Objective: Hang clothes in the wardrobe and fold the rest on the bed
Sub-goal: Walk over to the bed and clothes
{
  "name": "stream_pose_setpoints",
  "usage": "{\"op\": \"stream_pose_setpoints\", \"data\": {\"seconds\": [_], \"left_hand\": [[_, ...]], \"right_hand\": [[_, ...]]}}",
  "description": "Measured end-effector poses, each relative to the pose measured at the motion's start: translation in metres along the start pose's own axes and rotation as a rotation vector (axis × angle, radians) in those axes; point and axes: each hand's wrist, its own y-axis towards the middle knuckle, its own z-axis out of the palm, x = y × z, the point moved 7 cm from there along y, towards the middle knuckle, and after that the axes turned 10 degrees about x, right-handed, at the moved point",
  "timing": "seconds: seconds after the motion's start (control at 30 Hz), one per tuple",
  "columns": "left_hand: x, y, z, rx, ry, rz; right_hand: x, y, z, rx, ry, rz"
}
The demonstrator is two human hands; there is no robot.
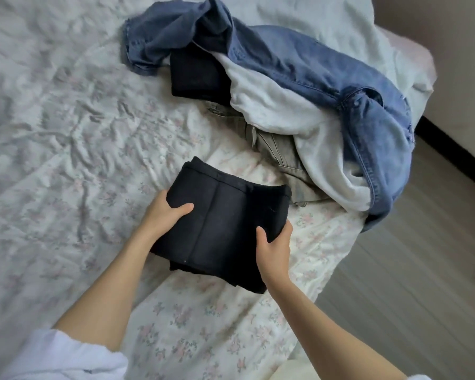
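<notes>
Both hands (pixel 222 229) grip folded black garment (pixel 225 215).

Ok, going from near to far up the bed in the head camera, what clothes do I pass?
Folded black garment held by both hands, left and right → grey trousers → folded dark piece → blue jeans leg.

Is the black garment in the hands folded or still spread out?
Folded. The black garment is a compact layered rectangle with stacked edges at its near end, held at its sides by the left hand and right hand.

No legible text, seemingly, on anything
</notes>
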Motion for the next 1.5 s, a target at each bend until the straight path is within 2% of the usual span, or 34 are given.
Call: {"op": "stream_pose_setpoints", "data": {"seconds": [0.1, 0.17, 0.3, 0.47, 0.6, 0.8, 0.93, 1.17, 1.3, 1.5], "left_hand": [[0.001, -0.042, 0.0, -0.194, -0.045, 0.034], [-0.005, -0.082, -0.012, -0.398, -0.095, 0.06], [-0.024, -0.151, -0.033, -0.754, -0.046, 0.097], [-0.041, -0.241, -0.064, -1.032, -0.092, 0.134], [-0.039, -0.323, -0.077, -1.234, -0.149, 0.095], [-0.019, -0.471, -0.081, -1.556, -0.214, 0.033], [0.009, -0.577, -0.085, -1.796, -0.139, 0.093], [0.107, -0.724, -0.076, -1.943, -0.115, -0.067], [0.178, -0.823, -0.074, -2.009, -0.09, -0.078], [0.224, -0.938, -0.091, -2.015, 0.015, -0.144]], "right_hand": [[0.036, -0.01, 0.003, 0.005, -0.197, -0.197], [0.068, -0.023, 0.015, 0.056, -0.335, -0.323], [0.124, -0.057, 0.039, 0.159, -0.505, -0.515], [0.188, -0.112, 0.066, 0.308, -0.479, -0.702], [0.219, -0.166, 0.082, 0.455, -0.472, -0.833], [0.242, -0.285, 0.108, 0.724, -0.372, -1.014], [0.244, -0.381, 0.13, 0.904, -0.29, -1.12], [0.197, -0.541, 0.179, 1.136, -0.267, -1.264], [0.15, -0.644, 0.213, 1.202, -0.223, -1.292], [0.124, -0.759, 0.252, 1.271, -0.088, -1.29]]}}
